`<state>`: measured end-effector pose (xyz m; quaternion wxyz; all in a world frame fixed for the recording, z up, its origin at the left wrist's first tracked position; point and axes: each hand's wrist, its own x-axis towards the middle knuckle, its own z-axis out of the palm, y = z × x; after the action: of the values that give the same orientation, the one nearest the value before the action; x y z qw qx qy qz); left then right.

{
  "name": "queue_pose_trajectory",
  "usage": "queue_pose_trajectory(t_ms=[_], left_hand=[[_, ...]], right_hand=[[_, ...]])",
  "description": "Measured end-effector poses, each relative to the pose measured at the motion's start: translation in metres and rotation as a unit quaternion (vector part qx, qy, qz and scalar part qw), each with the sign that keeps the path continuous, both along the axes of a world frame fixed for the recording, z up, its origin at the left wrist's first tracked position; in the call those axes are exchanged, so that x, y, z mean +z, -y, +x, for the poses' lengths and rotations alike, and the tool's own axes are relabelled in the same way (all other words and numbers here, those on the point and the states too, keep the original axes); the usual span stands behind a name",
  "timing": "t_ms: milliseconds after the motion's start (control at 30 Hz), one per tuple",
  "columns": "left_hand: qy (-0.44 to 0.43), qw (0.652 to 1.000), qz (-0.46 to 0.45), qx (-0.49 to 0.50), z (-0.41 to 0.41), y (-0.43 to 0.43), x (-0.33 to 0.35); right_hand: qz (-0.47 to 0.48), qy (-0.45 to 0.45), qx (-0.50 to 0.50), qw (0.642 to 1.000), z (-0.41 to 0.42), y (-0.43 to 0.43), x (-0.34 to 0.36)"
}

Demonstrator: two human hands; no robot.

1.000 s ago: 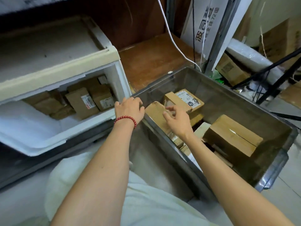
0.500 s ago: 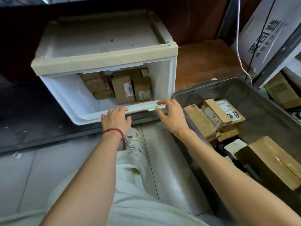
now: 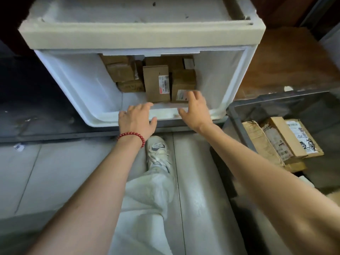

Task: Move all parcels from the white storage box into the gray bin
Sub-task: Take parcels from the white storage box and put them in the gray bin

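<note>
The white storage box [image 3: 77,83] lies on its side with its opening facing me. Several brown cardboard parcels are stacked at its back; a flat one with a barcode label [image 3: 156,83] stands in front, beside a smaller labelled parcel [image 3: 183,83]. My left hand [image 3: 137,119], with a red bead bracelet on the wrist, reaches over the box's lower rim with fingers extended and empty. My right hand [image 3: 195,111] stretches into the opening, fingertips just in front of the smaller parcel, holding nothing. The gray bin [image 3: 237,115] at right holds several parcels [image 3: 281,137].
My leg in pale trousers and a white sneaker [image 3: 158,151] extend across the gray tiled floor between box and bin. A brown wooden surface [image 3: 287,57] lies behind the bin. A small paper scrap [image 3: 19,147] lies on the floor at left.
Both hands left the gray bin, swung left to the white box and now reach into its opening. The view followed and moved closer to the box.
</note>
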<state>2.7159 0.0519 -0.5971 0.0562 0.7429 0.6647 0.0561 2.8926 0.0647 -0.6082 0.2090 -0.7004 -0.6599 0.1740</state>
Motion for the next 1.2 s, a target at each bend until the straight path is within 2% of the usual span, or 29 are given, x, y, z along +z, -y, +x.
queue_pose_trajectory(t_ms=[233, 467, 633, 833, 1067, 1200], left_hand=[[0.003, 1.0, -0.025, 0.0, 0.009, -0.038, -0.028], [0.039, 0.999, -0.014, 0.006, 0.007, -0.057, -0.045], [0.059, 0.998, -0.011, 0.015, 0.002, -0.06, -0.042], [0.069, 0.997, -0.028, 0.022, -0.001, -0.051, -0.043], [0.078, 0.996, -0.021, 0.024, -0.004, -0.039, -0.041], [0.053, 0.998, -0.023, 0.012, -0.01, -0.023, -0.037]], right_hand=[[-0.091, 0.17, 0.057, 0.98, 0.014, -0.085, -0.018], [-0.093, 0.201, 0.053, 0.974, 0.031, -0.131, -0.028], [-0.079, 0.322, 0.063, 0.941, 0.027, -0.138, -0.026], [-0.069, 0.282, 0.04, 0.956, 0.029, -0.132, -0.031], [-0.024, 0.359, 0.041, 0.932, 0.019, -0.112, -0.029], [0.023, 0.285, 0.029, 0.958, 0.017, -0.087, -0.01]])
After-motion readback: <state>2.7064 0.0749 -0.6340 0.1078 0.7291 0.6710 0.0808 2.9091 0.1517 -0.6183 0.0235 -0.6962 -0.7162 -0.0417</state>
